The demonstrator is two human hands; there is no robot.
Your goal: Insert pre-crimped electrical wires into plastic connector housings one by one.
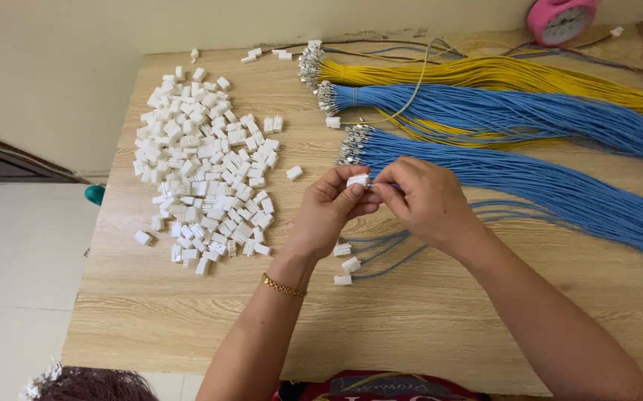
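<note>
Your left hand (326,212) pinches a white connector (358,180); your right hand (421,197) grips a blue wire (477,208) at it. 3 wired connectors (345,265) lie done; the pile (202,171) and bundles (514,111) remain.

Bare wooden table (425,327) along the near edge: widest open lane, a hand can pass there freely. Left side blocked by a dense heap of white connector housings (202,167); strays around its edges, 1 loose housing (294,172) just right of it. Narrow clear strip between heap and hands. Right and far side taken by 3 wire bundles: yellow (499,74), blue (499,111), blue (529,178), terminal ends pointing left. 3 finished blue leads with white plugs (347,265) lie just under the hands. Pink clock (561,18) at the far edge. Far left corner mostly open.
</note>
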